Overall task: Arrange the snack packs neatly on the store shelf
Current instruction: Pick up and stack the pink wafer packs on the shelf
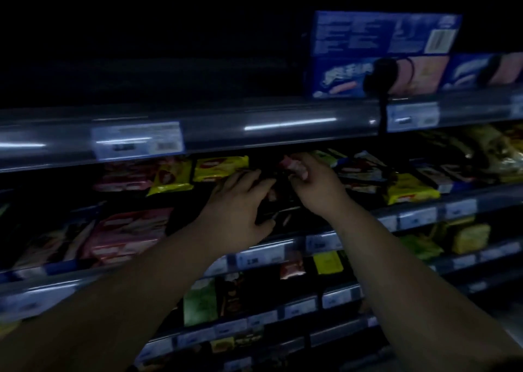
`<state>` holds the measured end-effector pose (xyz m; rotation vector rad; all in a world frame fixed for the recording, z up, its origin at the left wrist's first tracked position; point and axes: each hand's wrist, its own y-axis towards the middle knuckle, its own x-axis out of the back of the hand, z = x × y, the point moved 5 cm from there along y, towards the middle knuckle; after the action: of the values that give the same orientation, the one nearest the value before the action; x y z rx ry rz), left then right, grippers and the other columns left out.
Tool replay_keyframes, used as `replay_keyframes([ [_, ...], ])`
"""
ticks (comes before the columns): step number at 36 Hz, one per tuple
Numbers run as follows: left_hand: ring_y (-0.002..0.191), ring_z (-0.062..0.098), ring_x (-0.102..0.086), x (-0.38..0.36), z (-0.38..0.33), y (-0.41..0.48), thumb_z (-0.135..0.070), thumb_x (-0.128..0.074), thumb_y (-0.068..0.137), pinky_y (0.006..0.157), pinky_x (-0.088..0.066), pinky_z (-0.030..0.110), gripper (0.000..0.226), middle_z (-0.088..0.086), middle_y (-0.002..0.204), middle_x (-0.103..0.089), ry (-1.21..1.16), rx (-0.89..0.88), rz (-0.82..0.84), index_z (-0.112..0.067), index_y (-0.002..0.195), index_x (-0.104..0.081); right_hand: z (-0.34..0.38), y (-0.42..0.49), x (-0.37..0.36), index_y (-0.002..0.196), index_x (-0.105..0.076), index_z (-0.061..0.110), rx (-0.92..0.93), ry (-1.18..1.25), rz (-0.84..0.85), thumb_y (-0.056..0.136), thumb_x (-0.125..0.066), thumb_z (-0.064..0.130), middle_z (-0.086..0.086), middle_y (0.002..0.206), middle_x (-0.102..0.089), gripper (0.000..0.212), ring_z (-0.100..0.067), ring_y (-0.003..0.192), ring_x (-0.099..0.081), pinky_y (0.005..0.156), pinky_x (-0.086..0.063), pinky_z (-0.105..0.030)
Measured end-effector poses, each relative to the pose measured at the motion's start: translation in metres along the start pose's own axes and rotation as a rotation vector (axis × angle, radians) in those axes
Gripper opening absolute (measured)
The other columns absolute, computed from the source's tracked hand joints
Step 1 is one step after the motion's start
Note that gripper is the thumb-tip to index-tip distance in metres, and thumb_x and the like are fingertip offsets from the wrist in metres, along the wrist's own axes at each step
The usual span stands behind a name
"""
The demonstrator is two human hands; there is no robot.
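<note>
Both my hands reach into the middle shelf [319, 243] of a dim store rack. My left hand [240, 202] grips a dark snack pack [278, 202] that lies in the shadowed centre of the shelf. My right hand [314, 185] is closed on a small pink pack [288, 163] raised just above the dark one. Yellow packs [220, 166] and pink packs [127, 231] lie to the left. More yellow packs [410, 192] and dark ones [365, 170] lie in disorder to the right.
The shelf above [254, 128] overhangs close over my hands and carries price tags [137, 139]. Blue boxes [382, 54] stand on it at the right. Lower shelves with green [199, 301] and yellow packs [328, 262] run below my arms.
</note>
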<state>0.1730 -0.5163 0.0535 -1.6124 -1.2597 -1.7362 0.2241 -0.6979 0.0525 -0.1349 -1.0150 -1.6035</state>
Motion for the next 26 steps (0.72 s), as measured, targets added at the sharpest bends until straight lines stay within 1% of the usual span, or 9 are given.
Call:
replay_keyframes([
  [3,0.148,0.027,-0.012,-0.017,-0.02,0.015,-0.068,-0.041,0.08,0.117,-0.018,0.047,0.082,0.0,0.162,-0.018,0.018,-0.017,-0.02,-0.036,0.152,-0.019,-0.041,0.005,0.008,0.122,-0.065,0.014,-0.043,-0.129,0.08,0.093,-0.056,0.014,-0.014,0.119,-0.066,0.031,-0.029,0.107,-0.062,0.08,-0.04,-0.02],
  [5,0.149,0.026,-0.007,-0.029,-0.03,0.024,-0.068,-0.04,0.081,0.119,-0.014,0.05,0.083,-0.001,0.163,-0.014,0.029,-0.022,0.018,-0.037,0.153,-0.013,-0.061,0.007,0.004,0.125,-0.064,0.026,-0.085,-0.219,0.219,0.095,-0.054,0.024,-0.007,0.128,-0.064,0.032,-0.025,0.114,-0.06,0.089,-0.044,-0.024],
  [8,0.149,0.026,-0.007,-0.046,-0.038,0.037,-0.068,-0.04,0.082,0.119,-0.013,0.053,0.083,0.0,0.163,-0.013,0.083,-0.02,0.039,-0.037,0.153,-0.012,-0.079,0.016,-0.01,0.138,-0.052,0.031,-0.068,-0.356,0.384,0.097,-0.05,0.03,-0.001,0.146,-0.049,0.041,-0.024,0.131,-0.046,0.105,-0.035,-0.027],
  [11,0.145,0.031,-0.025,-0.06,-0.04,0.043,-0.064,-0.04,0.082,0.115,-0.016,0.054,0.076,0.006,0.157,-0.032,0.181,-0.034,0.01,-0.033,0.151,-0.029,-0.082,0.028,-0.028,0.153,-0.028,0.024,-0.007,-0.479,0.503,0.096,-0.051,0.03,-0.004,0.162,-0.02,0.062,-0.031,0.147,-0.017,0.119,-0.017,-0.04],
  [13,0.138,0.033,-0.039,-0.063,-0.039,0.047,-0.057,-0.043,0.082,0.113,-0.02,0.056,0.069,0.009,0.149,-0.045,0.215,-0.019,-0.015,-0.029,0.146,-0.04,-0.084,0.032,-0.037,0.155,-0.021,0.022,-0.005,-0.441,0.56,0.098,-0.05,0.029,-0.005,0.164,-0.009,0.064,-0.029,0.15,-0.005,0.121,-0.008,-0.038],
  [18,0.133,0.032,-0.044,-0.057,-0.026,0.047,-0.047,-0.049,0.085,0.113,-0.021,0.058,0.058,0.006,0.147,-0.048,0.23,0.05,-0.008,-0.03,0.14,-0.045,-0.079,0.018,-0.021,0.15,-0.036,0.024,-0.054,-0.327,0.509,0.097,-0.052,0.026,-0.004,0.16,-0.026,0.055,-0.022,0.146,-0.024,0.116,-0.02,-0.027],
  [20,0.131,0.032,-0.046,-0.054,-0.02,0.045,-0.05,-0.047,0.081,0.111,-0.024,0.06,0.059,0.006,0.143,-0.051,0.25,0.08,0.004,-0.029,0.137,-0.049,-0.077,0.005,-0.011,0.15,-0.034,0.025,-0.073,-0.346,0.5,0.096,-0.053,0.033,-0.003,0.159,-0.027,0.058,-0.022,0.144,-0.027,0.115,-0.025,-0.028],
  [23,0.13,0.033,-0.046,-0.051,-0.014,0.042,-0.053,-0.046,0.08,0.11,-0.023,0.063,0.06,0.007,0.141,-0.052,0.292,0.105,0.026,-0.025,0.133,-0.052,-0.077,-0.015,0.003,0.151,-0.032,0.027,-0.085,-0.418,0.46,0.095,-0.053,0.039,-0.003,0.159,-0.028,0.061,-0.023,0.145,-0.024,0.116,-0.027,-0.036],
  [26,0.138,0.03,-0.035,-0.05,-0.016,0.039,-0.05,-0.048,0.086,0.112,-0.01,0.064,0.057,0.004,0.15,-0.041,0.359,0.12,0.072,-0.026,0.137,-0.044,-0.071,-0.033,0.015,0.149,-0.032,0.036,-0.079,-0.531,0.44,0.093,-0.052,0.045,0.003,0.158,-0.029,0.06,-0.027,0.144,-0.022,0.115,-0.023,-0.049],
])
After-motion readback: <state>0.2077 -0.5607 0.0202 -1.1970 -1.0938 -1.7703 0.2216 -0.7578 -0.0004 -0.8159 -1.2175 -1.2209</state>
